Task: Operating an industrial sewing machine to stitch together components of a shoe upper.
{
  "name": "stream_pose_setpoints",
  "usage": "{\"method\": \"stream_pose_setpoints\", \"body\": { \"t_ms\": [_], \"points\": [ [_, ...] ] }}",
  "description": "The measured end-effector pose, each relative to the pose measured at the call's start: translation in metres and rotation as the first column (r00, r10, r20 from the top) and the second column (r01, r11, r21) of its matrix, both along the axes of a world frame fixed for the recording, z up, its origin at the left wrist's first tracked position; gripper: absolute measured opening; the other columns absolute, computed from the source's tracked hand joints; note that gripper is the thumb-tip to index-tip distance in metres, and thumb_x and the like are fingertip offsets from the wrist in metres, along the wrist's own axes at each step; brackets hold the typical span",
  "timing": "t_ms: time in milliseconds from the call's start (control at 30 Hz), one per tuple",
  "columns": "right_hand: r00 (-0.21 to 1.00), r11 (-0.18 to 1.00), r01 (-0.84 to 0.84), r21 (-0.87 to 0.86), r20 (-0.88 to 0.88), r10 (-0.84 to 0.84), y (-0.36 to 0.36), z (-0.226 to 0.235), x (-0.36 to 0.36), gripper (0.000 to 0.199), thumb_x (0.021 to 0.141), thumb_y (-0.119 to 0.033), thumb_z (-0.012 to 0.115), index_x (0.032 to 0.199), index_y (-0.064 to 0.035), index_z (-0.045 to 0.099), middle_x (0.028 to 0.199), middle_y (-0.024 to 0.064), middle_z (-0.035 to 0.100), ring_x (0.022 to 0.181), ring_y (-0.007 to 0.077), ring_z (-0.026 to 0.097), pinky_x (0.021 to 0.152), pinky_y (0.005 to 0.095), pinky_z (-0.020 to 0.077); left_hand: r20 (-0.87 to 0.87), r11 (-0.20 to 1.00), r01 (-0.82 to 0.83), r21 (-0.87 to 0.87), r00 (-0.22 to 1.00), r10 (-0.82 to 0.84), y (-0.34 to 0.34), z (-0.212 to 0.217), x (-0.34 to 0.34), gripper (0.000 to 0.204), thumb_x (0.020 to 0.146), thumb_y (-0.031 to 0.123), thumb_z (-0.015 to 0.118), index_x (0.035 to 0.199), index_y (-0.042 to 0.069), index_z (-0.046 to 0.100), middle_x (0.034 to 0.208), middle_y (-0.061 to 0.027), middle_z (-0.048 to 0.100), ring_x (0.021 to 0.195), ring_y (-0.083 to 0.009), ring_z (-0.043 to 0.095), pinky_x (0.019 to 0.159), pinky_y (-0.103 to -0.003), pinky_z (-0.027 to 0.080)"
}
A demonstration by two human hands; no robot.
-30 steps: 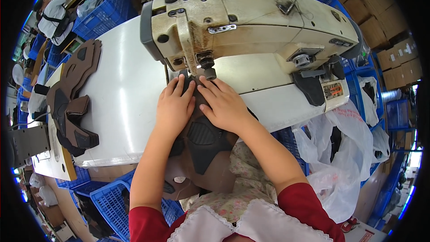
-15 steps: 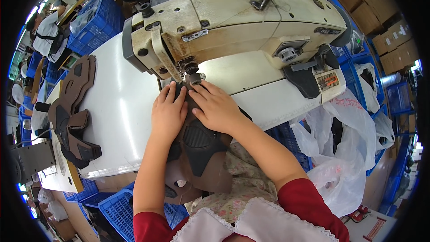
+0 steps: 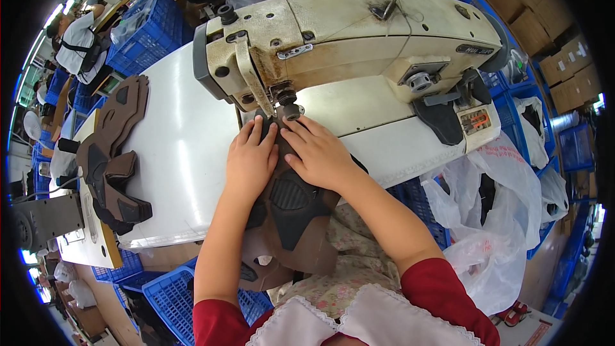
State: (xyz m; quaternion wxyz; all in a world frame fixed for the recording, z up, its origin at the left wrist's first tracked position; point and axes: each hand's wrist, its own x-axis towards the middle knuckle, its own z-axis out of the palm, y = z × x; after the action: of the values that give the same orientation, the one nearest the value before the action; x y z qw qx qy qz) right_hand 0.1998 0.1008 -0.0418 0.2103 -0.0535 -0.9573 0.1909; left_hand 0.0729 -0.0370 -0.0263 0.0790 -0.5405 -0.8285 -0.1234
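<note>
A cream sewing machine (image 3: 359,45) stands on the white table, its presser foot and needle area (image 3: 282,112) just beyond my fingertips. Under it runs a brown and black shoe upper (image 3: 301,218), which hangs over the table edge down to my lap. My left hand (image 3: 253,157) lies flat on the left side of the upper, fingers stretched toward the presser foot. On the other side my right hand (image 3: 320,157) rests with fingers extended, pressing the upper close to the needle. The stitching point itself is partly hidden by the machine head and my fingers.
Several brown and black uppers (image 3: 112,166) lie on the left of the white table (image 3: 179,173). Blue crates (image 3: 173,298) stand below left and behind the machine. White plastic bags (image 3: 490,218) hang at the right. A person (image 3: 80,45) is at the far left.
The whole view has shifted slightly, so the machine and table sit farther right in the picture. My hands stay on the upper by the presser foot, with no clear movement against the machine.
</note>
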Motion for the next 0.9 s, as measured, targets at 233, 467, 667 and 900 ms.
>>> {"method": "stream_pose_setpoints", "body": {
  "t_ms": [233, 467, 667, 900],
  "points": [
    [0.999, 0.992, -0.033, -0.125, 0.011, 0.035, 0.002, 0.006, -0.002, 0.048, 0.085, -0.028, 0.064, 0.125, -0.0026, 0.058, 0.138, 0.0150, 0.052, 0.133, 0.0324, 0.042, 0.111, 0.0407, 0.0346, 0.100, 0.998, 0.055, -0.036, 0.994, -0.051, -0.005, 0.015, -0.010, 0.046, 0.083, 0.015, 0.062, 0.129, 0.010, 0.061, 0.138, -0.0218, 0.051, 0.127, -0.0373, 0.049, 0.103, -0.044, 0.043],
    [0.999, 0.991, -0.031, -0.132, 0.028, 0.035, 0.006, 0.007, -0.001, 0.046, 0.083, -0.027, 0.067, 0.123, -0.0067, 0.061, 0.138, 0.0138, 0.052, 0.132, 0.0325, 0.043, 0.110, 0.0404, 0.0367, 0.060, 0.888, 0.354, -0.294, 0.934, -0.352, -0.016, 0.050, -0.016, 0.064, 0.071, 0.008, 0.064, 0.134, 0.009, 0.054, 0.137, -0.0261, 0.050, 0.125, -0.0385, 0.051, 0.101, -0.043, 0.045],
    [0.996, 0.984, -0.066, -0.164, 0.051, 0.075, 0.012, 0.003, 0.009, 0.044, 0.081, -0.032, 0.070, 0.118, -0.0080, 0.066, 0.140, 0.0143, 0.051, 0.132, 0.0342, 0.042, 0.109, 0.0458, 0.0360, -0.101, 0.843, 0.378, -0.382, 0.890, -0.445, -0.022, 0.038, -0.003, 0.056, 0.076, 0.008, 0.062, 0.132, 0.002, 0.052, 0.134, -0.0226, 0.054, 0.124, -0.0333, 0.054, 0.091, -0.037, 0.052],
    [0.992, 0.998, -0.019, -0.055, 0.121, 0.025, -0.008, 0.016, 0.027, 0.059, 0.085, -0.047, 0.064, 0.129, -0.0080, 0.061, 0.146, 0.0172, 0.043, 0.138, 0.0379, 0.034, 0.113, 0.0509, 0.0277, -0.044, 0.939, 0.312, -0.144, 0.946, -0.321, -0.034, 0.016, 0.003, 0.050, 0.077, 0.008, 0.062, 0.126, 0.006, 0.059, 0.134, -0.0156, 0.057, 0.124, -0.0298, 0.055, 0.092, -0.038, 0.052]
  ]
}}
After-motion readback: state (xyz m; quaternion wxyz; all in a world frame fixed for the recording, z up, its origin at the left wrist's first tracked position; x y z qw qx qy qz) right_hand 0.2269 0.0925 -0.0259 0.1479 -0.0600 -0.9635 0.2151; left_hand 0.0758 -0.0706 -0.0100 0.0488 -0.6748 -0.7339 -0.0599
